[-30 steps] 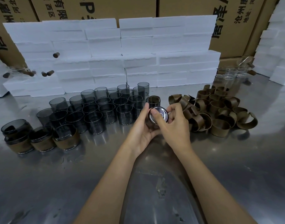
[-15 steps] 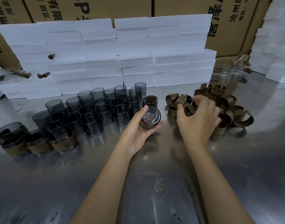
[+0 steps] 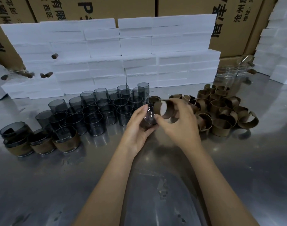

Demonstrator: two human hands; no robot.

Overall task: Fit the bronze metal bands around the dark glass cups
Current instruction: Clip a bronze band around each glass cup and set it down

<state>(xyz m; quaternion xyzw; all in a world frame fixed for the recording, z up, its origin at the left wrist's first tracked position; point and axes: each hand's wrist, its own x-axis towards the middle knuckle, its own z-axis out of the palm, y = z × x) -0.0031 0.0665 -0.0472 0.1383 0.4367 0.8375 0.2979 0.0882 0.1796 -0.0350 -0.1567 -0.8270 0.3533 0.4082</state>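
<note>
Hands over a steel bench (image 3: 237, 160): left hand (image 3: 136, 129) grips a dark glass cup (image 3: 148, 119), right hand (image 3: 178, 123) fingers pinch a bronze band (image 3: 165, 108) beside it.

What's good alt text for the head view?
A person's left hand grips a dark glass cup while the right hand holds a bronze band beside it, over a metal table with bare cups, banded cups and loose bands.

Smoky grey-black cups (image 3: 99, 118); bronze-brown bands (image 3: 221, 111); white foam blocks (image 3: 107, 51).
</note>
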